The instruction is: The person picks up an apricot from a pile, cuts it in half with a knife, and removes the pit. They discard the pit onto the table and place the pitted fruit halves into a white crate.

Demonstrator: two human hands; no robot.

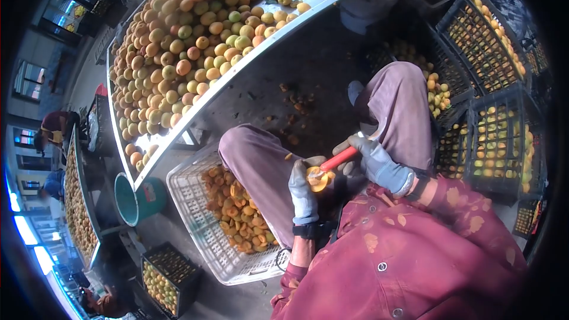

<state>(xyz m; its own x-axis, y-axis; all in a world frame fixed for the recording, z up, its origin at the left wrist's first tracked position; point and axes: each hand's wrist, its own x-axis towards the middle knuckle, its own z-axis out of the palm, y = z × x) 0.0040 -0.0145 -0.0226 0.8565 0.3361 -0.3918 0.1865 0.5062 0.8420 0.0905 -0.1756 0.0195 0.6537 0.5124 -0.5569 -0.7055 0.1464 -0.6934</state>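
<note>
My left hand [301, 197], in a grey-blue work glove, is closed around an opened apricot [319, 184], its orange flesh facing up. My right hand [381, 165], gloved too, grips a red-handled tool [339, 158]. The tool's short metal end meets the apricot's flesh, so its exact shape is hard to make out. Both hands are above my lap, between my knees. By my left leg stands a white plastic basket [188, 225], with many orange apricot halves [242, 216] inside.
A metal-edged table [242, 59] heaped with whole apricots [178, 47] slants ahead. Black crates [489, 142] of apricots stack at right; another crate [169, 278] and a green bucket [139, 200] stand at left. Fruit scraps [299, 102] litter the floor. Other people work far left and upper right.
</note>
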